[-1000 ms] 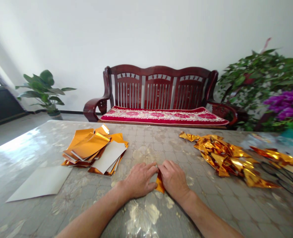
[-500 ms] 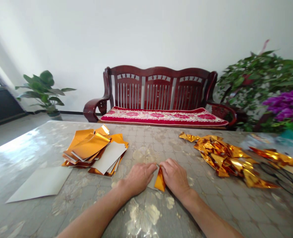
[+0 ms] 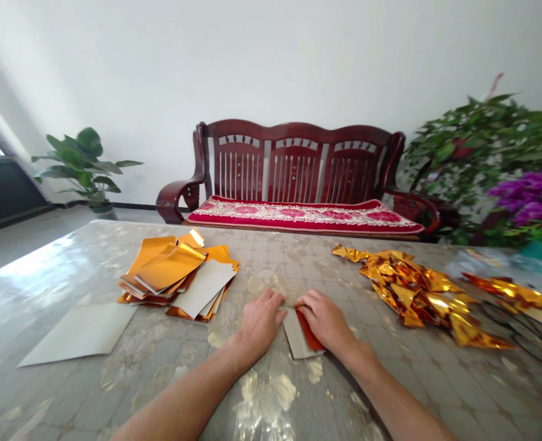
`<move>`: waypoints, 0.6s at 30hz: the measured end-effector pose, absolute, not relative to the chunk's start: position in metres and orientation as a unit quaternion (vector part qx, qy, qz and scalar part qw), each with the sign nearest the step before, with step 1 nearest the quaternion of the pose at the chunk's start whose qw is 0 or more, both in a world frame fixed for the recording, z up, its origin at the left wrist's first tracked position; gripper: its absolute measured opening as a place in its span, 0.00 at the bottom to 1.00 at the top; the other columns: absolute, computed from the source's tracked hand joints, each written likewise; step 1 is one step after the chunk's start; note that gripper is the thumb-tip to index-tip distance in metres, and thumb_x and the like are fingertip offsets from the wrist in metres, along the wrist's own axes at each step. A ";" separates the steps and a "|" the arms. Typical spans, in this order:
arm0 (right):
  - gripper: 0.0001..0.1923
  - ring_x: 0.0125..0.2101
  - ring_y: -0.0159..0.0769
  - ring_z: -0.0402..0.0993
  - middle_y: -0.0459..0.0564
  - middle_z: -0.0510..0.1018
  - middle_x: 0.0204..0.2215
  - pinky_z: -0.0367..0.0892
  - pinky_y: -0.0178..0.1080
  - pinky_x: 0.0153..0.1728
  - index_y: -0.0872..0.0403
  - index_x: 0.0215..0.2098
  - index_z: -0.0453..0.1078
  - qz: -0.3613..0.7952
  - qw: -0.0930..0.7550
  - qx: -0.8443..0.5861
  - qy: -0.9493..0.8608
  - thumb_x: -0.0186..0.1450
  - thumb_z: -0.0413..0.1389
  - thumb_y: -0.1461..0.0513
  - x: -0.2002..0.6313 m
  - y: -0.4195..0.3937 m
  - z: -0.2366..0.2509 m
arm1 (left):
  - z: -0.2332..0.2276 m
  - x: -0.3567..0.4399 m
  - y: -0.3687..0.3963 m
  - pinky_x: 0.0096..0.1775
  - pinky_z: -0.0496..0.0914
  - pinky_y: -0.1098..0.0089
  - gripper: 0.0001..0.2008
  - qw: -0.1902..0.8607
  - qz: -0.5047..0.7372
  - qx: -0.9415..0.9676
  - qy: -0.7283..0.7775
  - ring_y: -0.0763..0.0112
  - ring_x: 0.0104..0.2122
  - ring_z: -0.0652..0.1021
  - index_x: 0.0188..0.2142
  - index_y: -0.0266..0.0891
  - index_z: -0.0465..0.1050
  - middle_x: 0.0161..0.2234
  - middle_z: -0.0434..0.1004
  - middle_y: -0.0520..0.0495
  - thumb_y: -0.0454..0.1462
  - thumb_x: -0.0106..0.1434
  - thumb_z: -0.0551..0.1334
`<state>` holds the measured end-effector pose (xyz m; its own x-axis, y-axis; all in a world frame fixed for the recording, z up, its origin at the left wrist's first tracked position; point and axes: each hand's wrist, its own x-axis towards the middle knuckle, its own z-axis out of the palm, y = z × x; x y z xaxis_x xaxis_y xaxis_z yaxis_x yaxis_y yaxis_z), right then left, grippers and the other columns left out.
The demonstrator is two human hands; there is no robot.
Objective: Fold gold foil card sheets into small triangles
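A small folded sheet of foil paper [image 3: 295, 335] lies on the table in front of me, pale grey on the left with an orange-gold strip along its right side. My right hand [image 3: 324, 320] grips that strip, thumb and fingers pinched at the upper edge. On the other side my left hand [image 3: 260, 320] is bent round the upper left corner, its thumb against the paper's edge. The fingertips of both hands are partly hidden. Left of the hands is a loose stack of gold foil sheets [image 3: 167, 266], some with the pale side up.
A single pale sheet [image 3: 80, 334] lies at the left of the patterned tabletop [image 3: 160, 380]. Crumpled folded gold foil pieces [image 3: 408, 285] are heaped at the right, beside a dark cord [image 3: 523, 331] and clear plastic [image 3: 477, 260]. Beyond the table stands a wooden bench [image 3: 293, 159].
The folded paper now shows more of its pale face and its strip looks darker orange. My left hand has shifted slightly left and away from me; the right has moved little.
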<state>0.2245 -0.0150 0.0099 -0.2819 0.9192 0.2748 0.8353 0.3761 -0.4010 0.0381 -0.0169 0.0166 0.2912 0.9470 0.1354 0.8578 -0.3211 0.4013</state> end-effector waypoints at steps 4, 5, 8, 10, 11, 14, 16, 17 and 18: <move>0.10 0.39 0.37 0.72 0.48 0.75 0.35 0.65 0.37 0.40 0.50 0.37 0.73 0.049 0.286 -0.523 -0.801 0.67 0.50 0.67 0.221 -0.021 0.007 | 0.014 0.035 -0.017 0.37 0.65 0.72 0.07 0.160 0.213 0.779 0.567 0.68 0.39 0.78 0.38 0.46 0.77 0.39 0.77 0.51 0.38 0.65 0.59; 0.10 0.39 0.37 0.72 0.48 0.75 0.35 0.66 0.37 0.40 0.50 0.37 0.72 0.040 0.297 -0.516 -0.802 0.67 0.50 0.68 0.220 -0.022 0.006 | 0.013 0.035 -0.017 0.37 0.65 0.73 0.07 0.171 0.226 0.775 0.566 0.69 0.38 0.77 0.36 0.45 0.77 0.37 0.77 0.51 0.38 0.65 0.59; 0.09 0.38 0.38 0.72 0.48 0.75 0.34 0.66 0.38 0.40 0.51 0.37 0.71 0.021 0.325 -0.492 -0.807 0.68 0.50 0.67 0.219 -0.022 0.005 | 0.011 0.034 -0.015 0.38 0.65 0.73 0.09 0.201 0.266 0.758 0.561 0.69 0.37 0.77 0.34 0.44 0.78 0.35 0.79 0.51 0.37 0.65 0.58; 0.09 0.38 0.39 0.72 0.49 0.75 0.34 0.66 0.39 0.40 0.51 0.37 0.71 0.016 0.339 -0.479 -0.810 0.68 0.50 0.67 0.219 -0.022 0.006 | 0.009 0.033 -0.014 0.38 0.65 0.73 0.09 0.217 0.290 0.750 0.554 0.70 0.36 0.77 0.34 0.43 0.78 0.35 0.79 0.52 0.37 0.64 0.58; 0.08 0.38 0.39 0.72 0.49 0.75 0.34 0.66 0.39 0.40 0.51 0.37 0.71 0.014 0.344 -0.474 -0.810 0.69 0.50 0.66 0.219 -0.022 0.007 | 0.008 0.033 -0.013 0.39 0.65 0.73 0.09 0.221 0.298 0.748 0.550 0.70 0.36 0.77 0.34 0.43 0.78 0.34 0.79 0.52 0.37 0.64 0.58; 0.09 0.37 0.39 0.72 0.49 0.74 0.33 0.66 0.39 0.40 0.51 0.37 0.70 0.014 0.351 -0.468 -0.811 0.69 0.49 0.65 0.218 -0.024 0.009 | 0.007 0.033 -0.013 0.38 0.66 0.73 0.09 0.225 0.312 0.750 0.539 0.70 0.35 0.77 0.32 0.43 0.78 0.33 0.79 0.52 0.36 0.62 0.58; 0.08 0.38 0.39 0.72 0.49 0.74 0.33 0.65 0.39 0.40 0.51 0.37 0.70 0.018 0.352 -0.470 -0.809 0.69 0.49 0.65 0.217 -0.027 0.011 | 0.008 0.033 -0.013 0.38 0.66 0.73 0.09 0.226 0.317 0.751 0.533 0.71 0.34 0.77 0.32 0.42 0.78 0.32 0.79 0.52 0.35 0.61 0.58; 0.08 0.38 0.39 0.72 0.49 0.74 0.33 0.65 0.39 0.40 0.51 0.37 0.70 0.025 0.352 -0.473 -0.807 0.69 0.49 0.65 0.216 -0.028 0.012 | 0.008 0.033 -0.013 0.38 0.66 0.73 0.09 0.226 0.319 0.752 0.531 0.71 0.34 0.77 0.32 0.42 0.79 0.32 0.79 0.52 0.34 0.61 0.58; 0.08 0.38 0.39 0.72 0.49 0.74 0.34 0.65 0.39 0.40 0.51 0.36 0.70 0.035 0.352 -0.479 -0.804 0.69 0.49 0.65 0.215 -0.029 0.014 | 0.009 0.033 -0.014 0.38 0.66 0.73 0.09 0.227 0.320 0.752 0.530 0.71 0.34 0.76 0.32 0.42 0.79 0.31 0.79 0.52 0.34 0.60 0.58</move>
<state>0.2149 -0.0287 0.0135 -0.2938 0.7939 0.5324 0.7453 0.5390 -0.3924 0.0326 -0.0135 0.0091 0.2339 0.9421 0.2404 0.6518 -0.3354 0.6802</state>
